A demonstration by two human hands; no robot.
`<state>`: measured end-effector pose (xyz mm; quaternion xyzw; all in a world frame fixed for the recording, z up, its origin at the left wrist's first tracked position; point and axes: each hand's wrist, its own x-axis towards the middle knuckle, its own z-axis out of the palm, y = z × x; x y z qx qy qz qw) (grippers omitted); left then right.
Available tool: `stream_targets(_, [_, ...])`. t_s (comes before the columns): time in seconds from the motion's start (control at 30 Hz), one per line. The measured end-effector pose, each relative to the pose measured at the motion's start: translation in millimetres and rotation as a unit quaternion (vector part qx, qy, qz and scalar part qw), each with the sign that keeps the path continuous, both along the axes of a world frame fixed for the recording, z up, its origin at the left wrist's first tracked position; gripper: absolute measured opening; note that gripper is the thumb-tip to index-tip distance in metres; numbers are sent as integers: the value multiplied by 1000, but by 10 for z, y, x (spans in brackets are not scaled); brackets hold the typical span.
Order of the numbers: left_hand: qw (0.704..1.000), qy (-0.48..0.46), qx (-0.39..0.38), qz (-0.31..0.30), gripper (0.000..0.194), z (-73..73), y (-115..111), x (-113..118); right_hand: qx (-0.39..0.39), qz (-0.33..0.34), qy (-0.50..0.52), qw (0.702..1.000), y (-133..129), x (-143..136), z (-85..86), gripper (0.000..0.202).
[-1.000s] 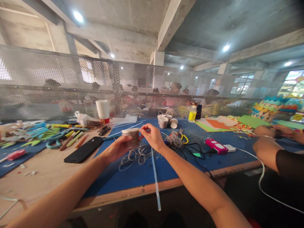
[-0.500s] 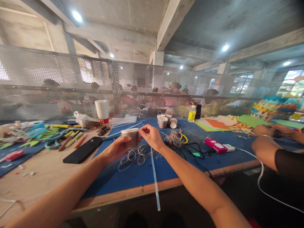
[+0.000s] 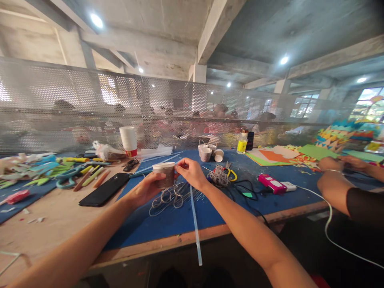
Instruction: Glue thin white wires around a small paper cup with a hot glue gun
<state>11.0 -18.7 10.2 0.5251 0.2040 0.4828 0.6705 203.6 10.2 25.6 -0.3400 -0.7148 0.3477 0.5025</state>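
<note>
A small cup wrapped in brown-grey cord (image 3: 167, 176), with a pale rim, is held upright in my left hand (image 3: 147, 187). My right hand (image 3: 192, 173) is pinched at the cup's right side, beside the rim; what its fingertips hold is too small to make out. Below the cup, loose loops of grey cord (image 3: 163, 204) lie on the blue mat (image 3: 144, 232). A translucent strip (image 3: 195, 228) runs from under my right hand over the table's front edge. A tangle of cord (image 3: 220, 176) lies right of my right hand, against yellow-handled scissors (image 3: 231, 174).
Several small cups (image 3: 205, 154) stand behind my hands. At the left are a black phone (image 3: 104, 189), stacked paper cups (image 3: 128, 139) and teal scissors (image 3: 66, 178). Rightward lie a pink device (image 3: 272, 184), a yellow-labelled bottle (image 3: 242, 143), coloured paper (image 3: 274, 156) and another person's arm (image 3: 334, 188).
</note>
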Motion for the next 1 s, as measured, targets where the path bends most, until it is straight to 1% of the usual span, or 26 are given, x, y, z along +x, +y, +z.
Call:
stream_targets(0.17, [1000, 1, -4, 1, 35, -3, 4, -2, -7, -2, -4, 1000, 29, -3, -12, 8])
stream_targets(0.3, [1000, 3, -4, -1, 33, -1, 7, -4, -12, 10, 8, 1000, 59, 3, -25, 9])
stream_targets(0.4, [1000, 2, -11, 2, 34, -22, 29, -19, -20, 21, 18, 999, 70, 6, -30, 11])
stream_targets(0.53, [1000, -3, -16, 4, 34, -46, 58, -37, -26, 23, 32, 999, 74, 0, -39, 8])
stream_targets(0.67, [1000, 2, -10, 5, 33, -32, 49, -21, -21, 23, 42, 999, 99, 2, -61, 8])
stream_targets(0.83, [999, 13, -44, 22, 33, -18, 35, -6, -4, 0, 25, 1000, 153, 1, -105, 10])
stream_targets(1.0, [998, 9, -60, 30, 34, -20, 29, -12, 1, 6, 22, 1000, 148, -12, -119, 9])
